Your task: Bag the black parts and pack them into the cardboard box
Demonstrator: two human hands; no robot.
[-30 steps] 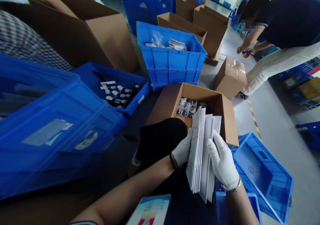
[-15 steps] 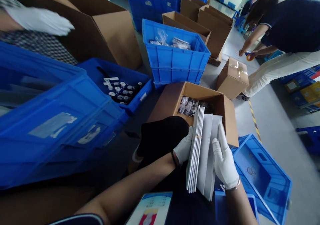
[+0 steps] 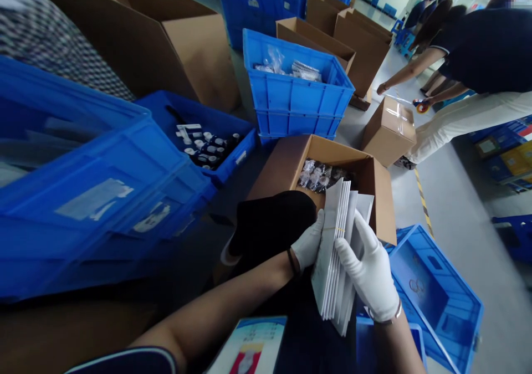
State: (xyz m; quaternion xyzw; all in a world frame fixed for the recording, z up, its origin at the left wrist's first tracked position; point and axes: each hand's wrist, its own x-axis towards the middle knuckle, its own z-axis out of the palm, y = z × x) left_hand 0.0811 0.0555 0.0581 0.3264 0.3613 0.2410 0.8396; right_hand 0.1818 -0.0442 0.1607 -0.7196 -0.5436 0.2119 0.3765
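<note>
My white-gloved left hand (image 3: 308, 243) grips the left side of a bundle of flat white folded papers (image 3: 332, 252), held upright over my lap. A thin rubber band (image 3: 331, 229) goes round part of the bundle. On the right side, my gloved right hand (image 3: 371, 271) closes round the looser white pieces, its thumb lying against the bundle's edges; its other fingertips are partly hidden. Just beyond the bundle stands an open cardboard box (image 3: 282, 166), with clear-wrapped dark items (image 3: 318, 175) inside.
Stacked blue crates (image 3: 120, 208) stand left, beside a crate of dark bottles with white caps (image 3: 210, 149). A blue crate (image 3: 299, 94) holds wrapped goods ahead. An empty-looking blue bin (image 3: 436, 291) sits right. A person (image 3: 486, 58) with tape bends near a taped carton (image 3: 390, 130).
My right hand has moved left, its thumb now on the bundle's edges, and the bundle has turned slightly. At upper left, another person's gloved hand has left view. The person at right has shifted their hands.
</note>
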